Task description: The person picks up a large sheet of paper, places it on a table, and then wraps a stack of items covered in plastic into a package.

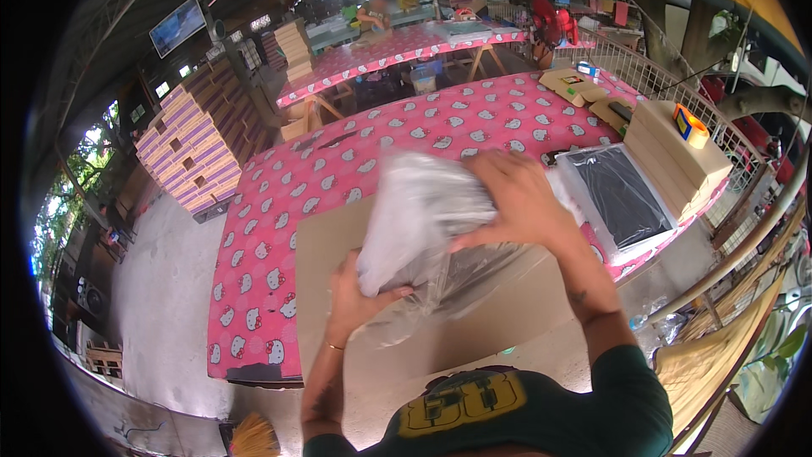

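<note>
Between my hands is a white bundle in clear plastic wrap (pixel 414 211), tilted and partly blurred by motion. My left hand (pixel 351 296) grips its lower left edge, thumb across the front. Around the upper right side curls my right hand (pixel 518 199), fingers on top and thumb below. Loose plastic film trails from the bundle toward me. Below it, a flat brown cardboard sheet (pixel 330 262) lies on the table's pink patterned cover (pixel 271 245). What the plastic encloses cannot be made out.
Right of my right hand lies a stack of plastic-covered black sheets (pixel 613 190). Beside it, brown cardboard boxes (pixel 677 152) carry an orange tape roll (pixel 691 127). Stacked boxes (pixel 190 152) stand left beyond the table. A person (pixel 375 15) is at a far table near a red fan (pixel 550 24).
</note>
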{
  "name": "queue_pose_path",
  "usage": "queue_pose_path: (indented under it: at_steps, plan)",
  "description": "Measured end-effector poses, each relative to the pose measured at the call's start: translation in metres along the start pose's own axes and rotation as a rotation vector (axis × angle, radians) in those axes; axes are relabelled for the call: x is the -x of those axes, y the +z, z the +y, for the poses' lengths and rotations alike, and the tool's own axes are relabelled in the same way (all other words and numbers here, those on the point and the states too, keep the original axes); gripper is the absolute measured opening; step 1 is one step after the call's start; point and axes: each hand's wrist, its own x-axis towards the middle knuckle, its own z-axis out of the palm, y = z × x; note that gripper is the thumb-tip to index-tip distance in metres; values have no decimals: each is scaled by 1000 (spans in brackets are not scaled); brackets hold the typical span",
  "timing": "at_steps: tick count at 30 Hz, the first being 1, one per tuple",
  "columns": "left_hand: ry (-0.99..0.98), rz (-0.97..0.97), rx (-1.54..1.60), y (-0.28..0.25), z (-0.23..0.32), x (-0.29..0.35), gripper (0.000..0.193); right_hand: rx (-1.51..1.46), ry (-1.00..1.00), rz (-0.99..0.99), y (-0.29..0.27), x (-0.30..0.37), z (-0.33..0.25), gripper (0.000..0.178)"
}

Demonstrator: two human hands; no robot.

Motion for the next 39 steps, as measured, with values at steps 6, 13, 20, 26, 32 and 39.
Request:
queue_pose_path:
  at_steps: [6, 13, 20, 26, 32, 39]
  plan:
    - [-372, 21, 352, 60, -32, 45, 63, 166, -226, -355, 15, -54, -40, 83]
    - [-503, -16, 646, 99, -75, 67, 51, 115, -79, -566, 62, -42, -23, 85]
    - [-522, -8, 686, 109, -93, 85, 50, 91, -185, -512, 0, -77, -7, 107]
    - [-542, -59, 713, 115, -100, 91, 46, -58, 255, -890, 9, -23, 32, 95]
    - [-540, -11, 714, 108, -83, 84, 46, 18, 27, -803, 5, -21, 19, 102]
    - [-495, -158, 617, 8, -139, 63, 85, 10, -18, -577, 23, -17, 27, 84]
